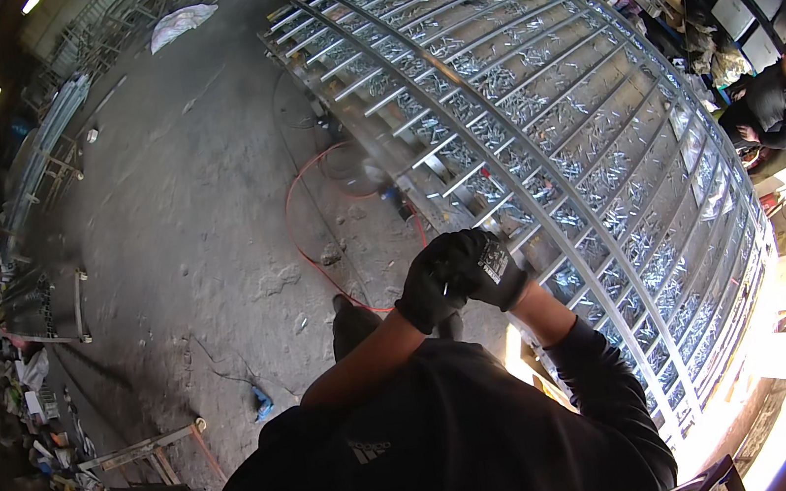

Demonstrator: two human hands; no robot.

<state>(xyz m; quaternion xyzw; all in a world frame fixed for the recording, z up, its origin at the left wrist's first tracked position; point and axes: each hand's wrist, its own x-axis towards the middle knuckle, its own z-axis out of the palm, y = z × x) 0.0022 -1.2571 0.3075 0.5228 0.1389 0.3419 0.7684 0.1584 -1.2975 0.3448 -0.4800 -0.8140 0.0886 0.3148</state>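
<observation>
My left hand [427, 293] and my right hand [493, 270], both in dark gloves, meet in front of my body. Their fingers are curled in and pressed against each other; whatever they hold, if anything, is hidden in the dark gloves. Just beyond and to the right of them lies a large metal frame [544, 188] of long rails and many crossbars. Loose small metal pieces [552, 130], bright and short, are scattered in heaps between its bars. Neither hand visibly touches the frame.
An orange hose [292, 227] curls over the concrete floor [163, 196] left of the frame. A blue-handled tool [263, 402] lies at lower left, near a metal stand [147, 449]. Clutter [24, 383] lines the left wall. Another person [773, 111] is at the far right.
</observation>
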